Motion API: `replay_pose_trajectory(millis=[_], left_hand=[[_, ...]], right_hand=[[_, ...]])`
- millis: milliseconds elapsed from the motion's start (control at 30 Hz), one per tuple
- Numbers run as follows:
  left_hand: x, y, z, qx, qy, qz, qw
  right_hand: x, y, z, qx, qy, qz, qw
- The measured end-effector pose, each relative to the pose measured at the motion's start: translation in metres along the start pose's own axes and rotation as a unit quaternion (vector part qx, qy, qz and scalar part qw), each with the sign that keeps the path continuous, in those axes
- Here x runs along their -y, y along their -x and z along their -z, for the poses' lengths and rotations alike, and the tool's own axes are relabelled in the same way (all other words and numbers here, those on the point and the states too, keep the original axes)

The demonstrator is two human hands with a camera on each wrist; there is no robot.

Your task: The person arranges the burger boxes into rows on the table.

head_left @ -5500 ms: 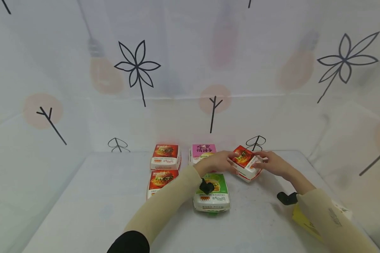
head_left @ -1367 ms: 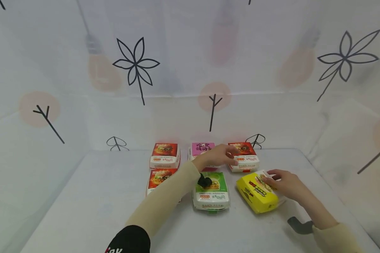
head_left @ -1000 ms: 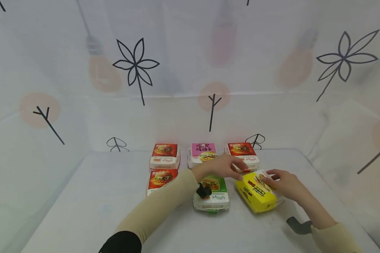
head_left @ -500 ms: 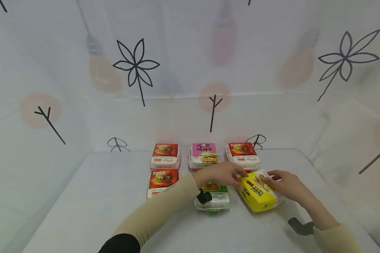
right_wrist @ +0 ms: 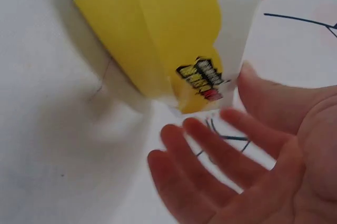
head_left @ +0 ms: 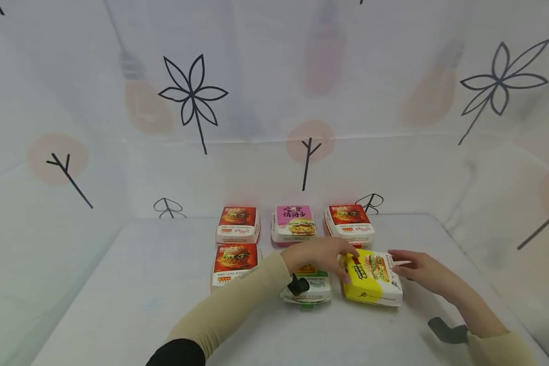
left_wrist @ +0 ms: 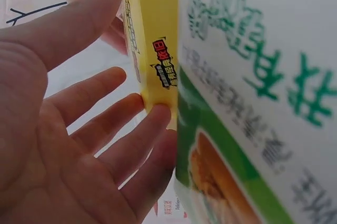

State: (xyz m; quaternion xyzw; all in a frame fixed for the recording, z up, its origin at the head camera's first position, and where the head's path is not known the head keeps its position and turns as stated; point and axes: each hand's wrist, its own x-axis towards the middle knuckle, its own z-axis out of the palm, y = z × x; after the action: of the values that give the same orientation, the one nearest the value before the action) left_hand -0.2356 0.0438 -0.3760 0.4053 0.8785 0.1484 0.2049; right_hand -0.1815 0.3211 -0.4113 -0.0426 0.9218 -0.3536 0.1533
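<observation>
A yellow and white burger box (head_left: pixel 372 279) sits at the front right of the group, roughly squared up to the others. My left hand (head_left: pixel 322 255) reaches over the green burger box (head_left: pixel 312 291), its fingertips against the yellow box's left side. The left wrist view shows these fingers fairly straight, with the green box (left_wrist: pixel 253 108) close beside them. At the yellow box's right side is my right hand (head_left: pixel 423 268). In the right wrist view its fingers (right_wrist: pixel 200 155) are spread and apart from the box, while the thumb lies close to the edge; contact there is unclear.
Behind the yellow box stands a red burger box (head_left: pixel 349 223), with a pink one (head_left: pixel 295 223) to its left. Two more red boxes, one back (head_left: pixel 238 224) and one front (head_left: pixel 234 264), form the left column. A white patterned cloth (head_left: pixel 238 173) hangs behind the table.
Earlier both hands held the red box now at back right. The right hand brought in the yellow box. Since then the left hand came down to it, the box turned straighter, and the right fingers loosened.
</observation>
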Motion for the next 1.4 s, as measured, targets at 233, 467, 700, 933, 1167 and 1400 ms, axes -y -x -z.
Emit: replay_pose_trajectory(millis=[233,467,700,933,1167,1400], left_hand=[[-0.009,-0.004,-0.007,-0.01,-0.045,0.015,0.9988],[-0.019,-0.007,-0.016,-0.043,-0.081,0.046,0.9947],[-0.02,-0.003,-0.015,-0.066,-0.053,0.055,0.9949],[-0.018,-0.001,-0.013,-0.097,-0.022,0.059,0.9933],[-0.015,-0.004,-0.016,-0.114,-0.012,0.05,0.9922],[-0.017,-0.004,-0.016,-0.115,0.006,0.057,0.9917]], right_hand=[[-0.007,0.0,-0.001,0.011,-0.008,0.018,1.0],[-0.009,0.0,0.0,0.014,-0.014,0.022,1.0],[-0.015,0.003,0.001,0.008,-0.004,0.04,0.999],[-0.024,0.007,0.007,-0.018,0.035,0.037,0.999],[-0.026,0.01,0.009,-0.018,0.024,0.019,0.999],[-0.025,0.014,0.008,-0.011,0.008,0.015,1.0]])
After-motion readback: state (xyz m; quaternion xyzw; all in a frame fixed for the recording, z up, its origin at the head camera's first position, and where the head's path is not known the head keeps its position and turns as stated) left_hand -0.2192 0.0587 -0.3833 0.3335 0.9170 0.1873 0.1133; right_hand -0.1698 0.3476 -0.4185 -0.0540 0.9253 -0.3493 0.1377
